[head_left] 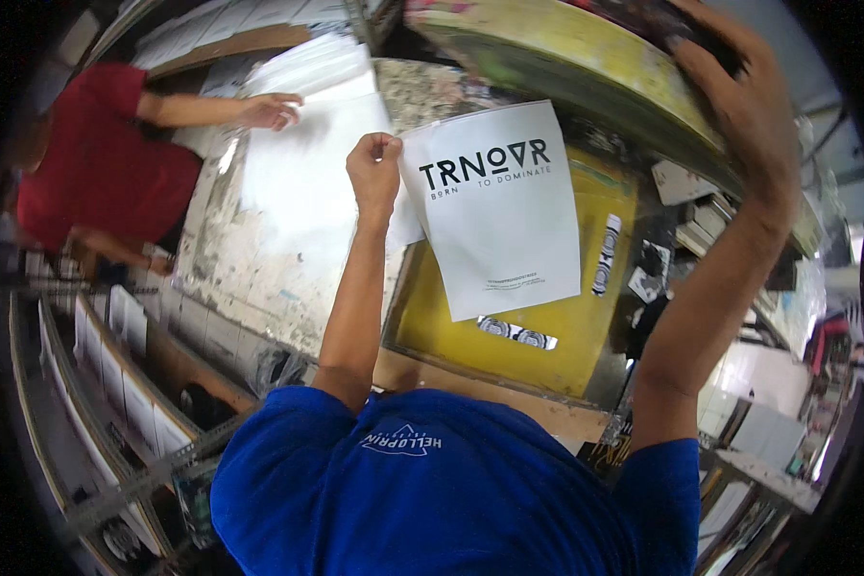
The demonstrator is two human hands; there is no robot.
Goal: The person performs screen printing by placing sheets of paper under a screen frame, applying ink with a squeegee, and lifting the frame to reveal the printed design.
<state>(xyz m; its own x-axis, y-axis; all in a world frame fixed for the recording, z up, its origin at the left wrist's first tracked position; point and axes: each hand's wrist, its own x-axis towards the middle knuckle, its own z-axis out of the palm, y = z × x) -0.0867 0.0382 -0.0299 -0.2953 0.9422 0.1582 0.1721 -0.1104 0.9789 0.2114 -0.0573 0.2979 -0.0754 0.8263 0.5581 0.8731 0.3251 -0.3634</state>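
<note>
My left hand (374, 171) pinches the upper left corner of a white printed sheet (509, 230) with black lettering. The sheet, perhaps a flat plastic bag, hangs tilted over a yellow printing bed (432, 322) and covers much of it. At the upper right, my right hand (754, 115) is curled around the edge of a raised, yellow-stained printing screen frame (586, 77). Something dark lies by its fingertips, partly cut off. Two patterned strips, one below the sheet (516, 333) and one to its right (606, 254), lie on the bed.
White sheets (307, 163) lie on a paint-spattered table (259, 278) at the left. Across it reaches the hand (271, 111) of a co-worker in a red shirt (110, 158). Racks with upright boards (115, 355) stand at the lower left. Assorted items crowd the right side.
</note>
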